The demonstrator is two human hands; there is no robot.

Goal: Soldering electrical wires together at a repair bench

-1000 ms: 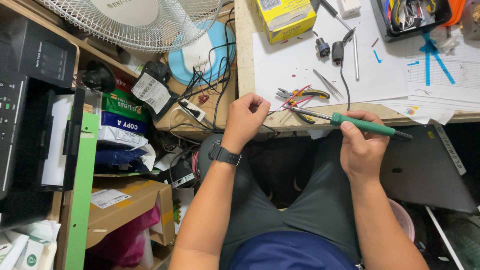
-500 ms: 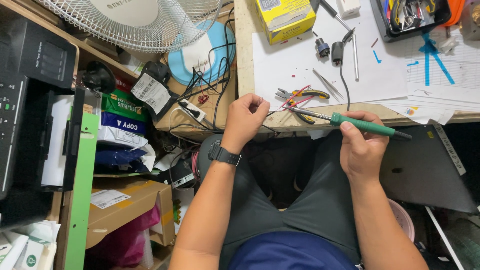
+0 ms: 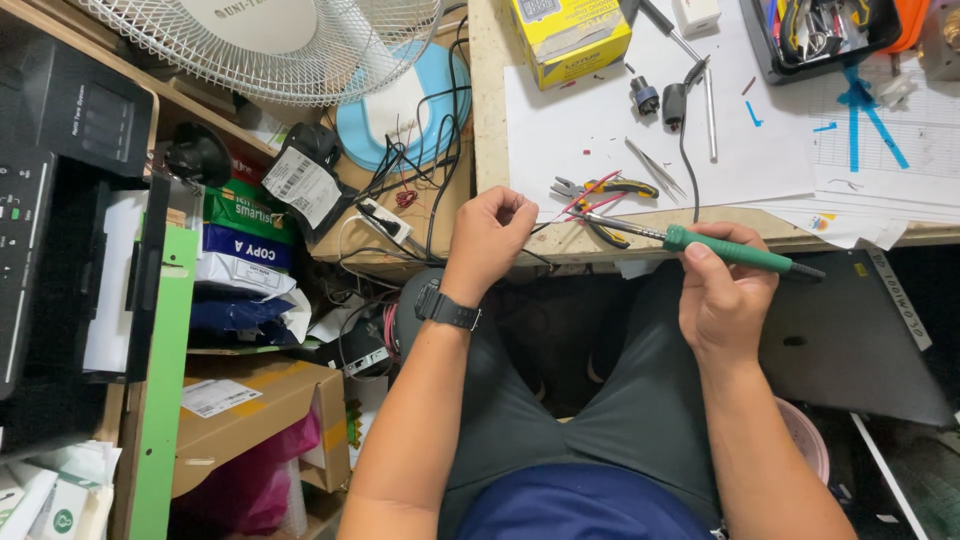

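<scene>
While the right hand [image 3: 722, 300] grips a green soldering iron [image 3: 735, 252], papers [image 3: 640, 130] cover the wooden desk [image 3: 490, 110].

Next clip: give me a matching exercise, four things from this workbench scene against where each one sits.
Things:
1. soldering iron
2. wristwatch
3. yellow box
4. pliers

Places:
A. at the far edge of the bench, top of view
B. on the left hand side's wrist
C. held in the right hand
D. lying on the white paper near the bench's front edge

Pairs: 1-C, 2-B, 3-A, 4-D
</scene>
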